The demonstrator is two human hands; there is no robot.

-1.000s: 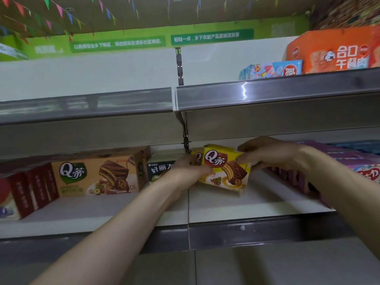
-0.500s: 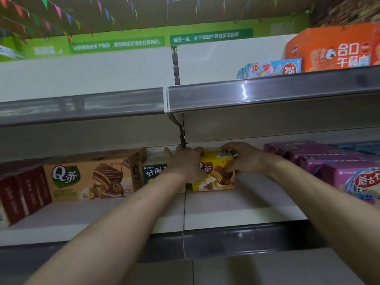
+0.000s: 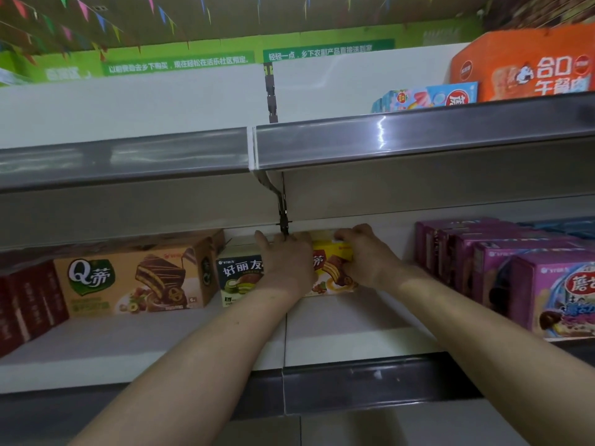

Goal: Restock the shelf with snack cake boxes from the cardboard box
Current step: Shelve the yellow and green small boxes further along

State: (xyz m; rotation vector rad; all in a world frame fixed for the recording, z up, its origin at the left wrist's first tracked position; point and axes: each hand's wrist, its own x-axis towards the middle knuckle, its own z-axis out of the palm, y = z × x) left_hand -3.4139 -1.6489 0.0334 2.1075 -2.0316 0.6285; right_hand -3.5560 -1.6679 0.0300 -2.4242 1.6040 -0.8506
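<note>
Both hands hold a yellow box at the back of the shelf.

Nearest, the shelf's (image 3: 354, 329) white deck runs behind a dark front rail. At its back, the left hand (image 3: 285, 263) curls over the yellow box's (image 3: 333, 268) left end and top, and the right hand (image 3: 365, 255) grips its right end, fingers hooked over the top edge. The box stands upright, a chocolate cake slice printed on its front, touching a green-and-cream box (image 3: 240, 278) on its left. Further left sits a tan box (image 3: 128, 283); purple boxes (image 3: 515, 268) line the right edge. Above, an upper shelf (image 3: 418, 143) carries an orange carton (image 3: 528, 64); bunting (image 3: 83, 11) hangs from the ceiling.
</note>
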